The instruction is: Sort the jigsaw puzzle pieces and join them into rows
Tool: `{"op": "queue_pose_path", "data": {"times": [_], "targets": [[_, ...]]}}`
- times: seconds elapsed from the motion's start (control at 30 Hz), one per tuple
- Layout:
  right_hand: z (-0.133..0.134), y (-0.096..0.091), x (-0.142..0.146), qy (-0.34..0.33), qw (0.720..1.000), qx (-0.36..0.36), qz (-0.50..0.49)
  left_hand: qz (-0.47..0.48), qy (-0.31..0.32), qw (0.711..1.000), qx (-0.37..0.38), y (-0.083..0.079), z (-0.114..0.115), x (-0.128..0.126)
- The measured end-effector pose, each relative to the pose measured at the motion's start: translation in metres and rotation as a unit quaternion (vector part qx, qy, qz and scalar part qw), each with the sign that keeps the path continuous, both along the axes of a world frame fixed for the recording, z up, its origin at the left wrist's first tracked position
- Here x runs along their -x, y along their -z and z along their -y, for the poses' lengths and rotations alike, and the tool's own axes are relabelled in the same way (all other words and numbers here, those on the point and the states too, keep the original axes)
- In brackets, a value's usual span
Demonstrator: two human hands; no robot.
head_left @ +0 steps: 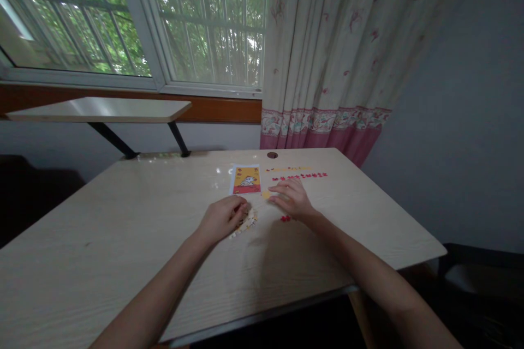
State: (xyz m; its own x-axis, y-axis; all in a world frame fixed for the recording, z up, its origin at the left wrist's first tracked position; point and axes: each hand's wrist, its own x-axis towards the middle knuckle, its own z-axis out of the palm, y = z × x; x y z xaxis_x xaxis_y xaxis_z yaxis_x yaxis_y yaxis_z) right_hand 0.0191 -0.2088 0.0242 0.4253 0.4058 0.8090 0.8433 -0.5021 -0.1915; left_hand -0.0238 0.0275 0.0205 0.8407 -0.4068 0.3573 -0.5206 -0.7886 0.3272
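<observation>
My left hand (226, 217) rests on the table with its fingers curled together over a small heap of puzzle pieces (247, 222), pale with bits of orange and dark. What its fingertips hold, if anything, is hidden. To the right, my right hand (291, 196) has thumb and fingers apart, their tips by a small yellow piece (266, 194) on the table. Below that hand lies a little group of red pieces (285, 218). Just beyond my hands is a picture card (246, 179) with a white animal on yellow and red.
Beyond my right hand runs a row of red pieces (315, 175), and farther back a row of yellow pieces (292, 169). The wooden table (135, 218) has a round cable hole (272, 155) at its back edge. A raised shelf (102, 109) stands at the back left.
</observation>
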Motion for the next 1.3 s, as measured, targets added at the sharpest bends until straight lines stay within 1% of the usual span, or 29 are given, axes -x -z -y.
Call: {"op": "queue_pose_path", "data": {"times": [0.1, 0.17, 0.23, 0.33, 0.4, 0.43, 0.5, 0.57, 0.63, 0.7, 0.8, 0.97, 1.07, 1.3], "targets": [[0.009, -0.005, -0.009, 0.012, 1.0, -0.002, -0.019, 0.004, -0.001, 1.0, -0.009, -0.001, -0.002, -0.001], [0.019, -0.008, -0.023, 0.038, 0.998, 0.004, -0.041, 0.008, -0.008, 1.0, -0.008, -0.002, -0.003, -0.001], [0.035, -0.01, -0.044, 0.082, 0.994, 0.015, -0.071, 0.008, -0.009, 1.0, -0.006, -0.003, -0.003, -0.001], [0.07, -0.005, -0.084, 0.157, 0.979, 0.02, -0.128, 0.009, -0.006, 1.0, 0.001, -0.003, -0.003, -0.001], [0.098, 0.001, -0.108, 0.219, 0.961, 0.027, -0.166, 0.012, -0.005, 1.0, 0.009, -0.003, -0.003, -0.001], [0.113, 0.005, -0.118, 0.258, 0.947, 0.034, -0.188, 0.014, -0.005, 1.0, 0.012, -0.002, -0.003, -0.002], [0.139, 0.011, -0.132, 0.323, 0.909, 0.073, -0.253, 0.014, -0.006, 1.0, 0.012, -0.002, -0.003, -0.002], [0.159, 0.015, -0.139, 0.343, 0.89, 0.093, -0.286, 0.017, -0.007, 1.0, 0.007, -0.002, -0.004, -0.002], [0.17, 0.018, -0.143, 0.346, 0.879, 0.111, -0.31, 0.022, -0.006, 1.0, 0.004, -0.002, -0.004, -0.002], [0.173, 0.02, -0.145, 0.346, 0.868, 0.132, -0.33, 0.025, -0.002, 1.0, 0.0, -0.001, -0.005, -0.003], [0.171, 0.021, -0.15, 0.345, 0.855, 0.161, -0.352, 0.024, 0.003, 1.0, -0.008, 0.002, -0.005, -0.003], [0.164, 0.019, -0.157, 0.366, 0.839, 0.191, -0.353, 0.028, -0.001, 1.0, -0.004, 0.002, -0.006, -0.003], [0.157, 0.017, -0.157, 0.37, 0.841, 0.204, -0.338, 0.024, -0.001, 1.0, -0.004, 0.0, -0.006, -0.003], [0.14, 0.016, -0.153, 0.351, 0.851, 0.228, -0.317, 0.018, 0.002, 1.0, -0.006, 0.0, -0.005, -0.002]]}}
